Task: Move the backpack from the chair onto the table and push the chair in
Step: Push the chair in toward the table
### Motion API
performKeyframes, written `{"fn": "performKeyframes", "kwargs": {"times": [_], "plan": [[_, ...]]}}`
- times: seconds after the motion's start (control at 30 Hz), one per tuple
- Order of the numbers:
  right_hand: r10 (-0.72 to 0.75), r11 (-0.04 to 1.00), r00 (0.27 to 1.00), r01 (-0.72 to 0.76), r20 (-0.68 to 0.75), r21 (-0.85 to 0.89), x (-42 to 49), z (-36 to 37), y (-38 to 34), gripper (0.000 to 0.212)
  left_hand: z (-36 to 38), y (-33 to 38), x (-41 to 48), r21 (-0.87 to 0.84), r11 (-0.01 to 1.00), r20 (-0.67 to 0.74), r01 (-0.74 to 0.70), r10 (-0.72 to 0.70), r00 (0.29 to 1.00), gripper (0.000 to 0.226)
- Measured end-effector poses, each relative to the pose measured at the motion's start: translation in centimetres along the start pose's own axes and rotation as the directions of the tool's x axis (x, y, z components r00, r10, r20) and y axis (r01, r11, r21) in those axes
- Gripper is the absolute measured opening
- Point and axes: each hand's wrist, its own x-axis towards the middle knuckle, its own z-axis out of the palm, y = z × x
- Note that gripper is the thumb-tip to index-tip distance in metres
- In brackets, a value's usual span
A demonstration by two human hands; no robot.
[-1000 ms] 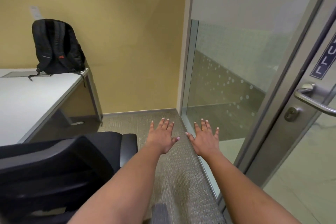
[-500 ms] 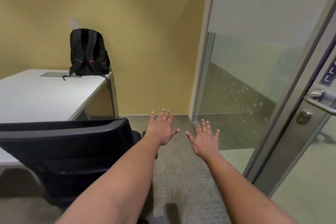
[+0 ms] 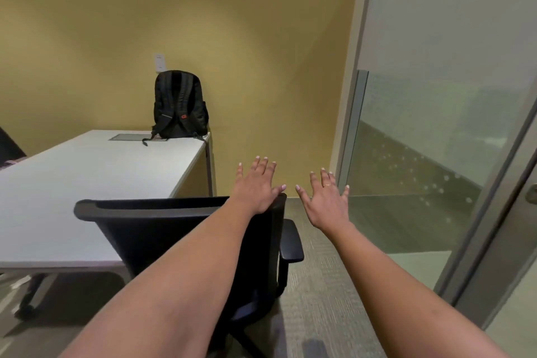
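A black backpack (image 3: 179, 104) with a small red logo stands upright on the far right corner of the white table (image 3: 87, 183), against the yellow wall. A black office chair (image 3: 162, 229) stands at the table's near edge with its backrest toward me. My left hand (image 3: 257, 186) is stretched out flat, fingers spread, above the right end of the backrest's top edge; whether it touches is unclear. My right hand (image 3: 327, 200) is also flat and spread, to the right of the chair over the carpet. Neither hand holds anything.
A frosted glass partition (image 3: 436, 125) and a metal-framed glass door (image 3: 511, 212) stand close on the right. Grey carpet (image 3: 319, 299) lies between chair and glass. The chair's right armrest (image 3: 290, 241) juts toward the gap. A grey cable hatch (image 3: 128, 137) sits in the tabletop.
The view has swung left and up, so table, backpack and chair sit more central. Both hands stay spread; my left hand is over the chair's backrest now instead of the carpet.
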Motion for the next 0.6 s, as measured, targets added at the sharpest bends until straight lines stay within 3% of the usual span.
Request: {"fn": "performKeyframes", "kwargs": {"times": [0.37, 0.6], "plan": [[-0.134, 0.991, 0.990, 0.134, 0.039, 0.006, -1.1, 3.1, -11.2, 0.064, 0.0, -11.0, -5.5, 0.047, 0.993, -0.004, 0.108, -0.108, 0.994, 0.067], [-0.218, 0.976, 0.973, 0.218, 0.071, 0.008, -0.6, 5.5, -15.5, 0.065, 0.6, -16.0, -7.2, -0.025, 0.980, -0.039, 0.197, -0.198, 0.979, 0.069]]}}
